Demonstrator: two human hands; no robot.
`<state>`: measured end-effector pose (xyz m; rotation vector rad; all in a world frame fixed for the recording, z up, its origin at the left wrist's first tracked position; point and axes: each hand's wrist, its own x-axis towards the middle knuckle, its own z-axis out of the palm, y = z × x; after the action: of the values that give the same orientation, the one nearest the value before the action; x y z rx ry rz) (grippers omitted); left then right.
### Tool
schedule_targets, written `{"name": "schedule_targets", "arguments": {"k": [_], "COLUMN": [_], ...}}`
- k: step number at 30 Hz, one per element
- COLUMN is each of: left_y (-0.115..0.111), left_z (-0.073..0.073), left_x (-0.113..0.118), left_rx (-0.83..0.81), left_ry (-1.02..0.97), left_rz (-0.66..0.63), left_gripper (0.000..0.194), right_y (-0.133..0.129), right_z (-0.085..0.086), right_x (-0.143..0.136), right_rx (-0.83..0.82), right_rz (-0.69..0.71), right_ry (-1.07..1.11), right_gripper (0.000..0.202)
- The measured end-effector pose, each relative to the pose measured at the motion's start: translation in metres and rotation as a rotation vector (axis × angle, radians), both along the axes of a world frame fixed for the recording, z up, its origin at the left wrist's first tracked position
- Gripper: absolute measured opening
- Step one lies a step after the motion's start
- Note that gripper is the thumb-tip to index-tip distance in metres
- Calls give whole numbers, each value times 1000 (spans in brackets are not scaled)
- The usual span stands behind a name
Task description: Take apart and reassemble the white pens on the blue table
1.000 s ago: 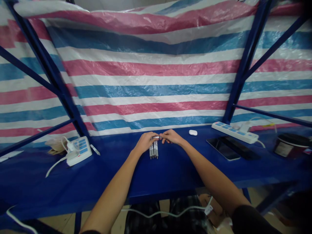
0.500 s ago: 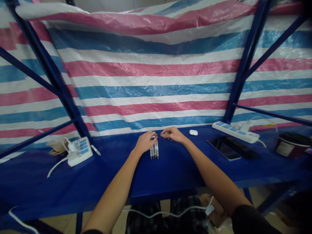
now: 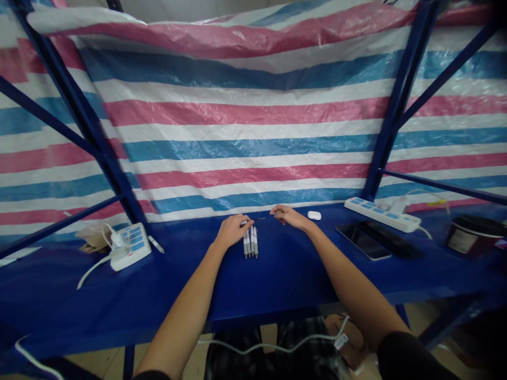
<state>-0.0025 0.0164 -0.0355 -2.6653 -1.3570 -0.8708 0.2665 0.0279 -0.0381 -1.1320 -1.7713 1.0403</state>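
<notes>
Grey-white pens (image 3: 252,244), thin rod (image 3: 260,218), end hidden in left hand (image 3: 233,230)

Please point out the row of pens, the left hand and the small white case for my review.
Row of pens (image 3: 252,243): head view, on a barrel mid-row.
Left hand (image 3: 231,231): head view, back of the hand.
Small white case (image 3: 314,215): head view, middle of its top.

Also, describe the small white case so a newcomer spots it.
Find the blue table before the striped sheet. Near its far edge, just right of the right hand, lies the white case: small and rounded, unlike the long power strip farther right.
</notes>
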Motion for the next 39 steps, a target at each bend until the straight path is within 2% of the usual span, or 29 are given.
{"name": "schedule_targets", "arguments": {"k": [5,9,14,21,25,29,33,39], "left_y": [-3,-5,-1,16,23,23,21,19], "left_z": [2,2,1,-6,-8,-6,-4,-2], "left_x": [3,6,5,-1,-7,-12,-12,-10], "left_rx": [1,12,-3,-61,-42,-85,-128,-106], "left_ry": [-30,-46,-83,-118,-140,-208,-293,-296], "left_rz": [-2,-11,-15,-225,-200,-151,-146,-162], "left_gripper": [37,40,40,34,37,32,21,19], "right_y": [-5,-6,-6,-1,2,1,0,0], "right_z": [0,-1,-4,-9,-10,-7,-5,-4], "right_x": [-17,-25,-28,-22,-8,3,5,3], "right_rx": [204,271,234,249,213,200,201,179], "right_rz": [27,-51,-80,-127,-173,-197,-185,-153], "right_ry": [-39,-30,-56,-4,5,31,49,15], "right_gripper": [29,28,38,41,44,46,45,45]}}
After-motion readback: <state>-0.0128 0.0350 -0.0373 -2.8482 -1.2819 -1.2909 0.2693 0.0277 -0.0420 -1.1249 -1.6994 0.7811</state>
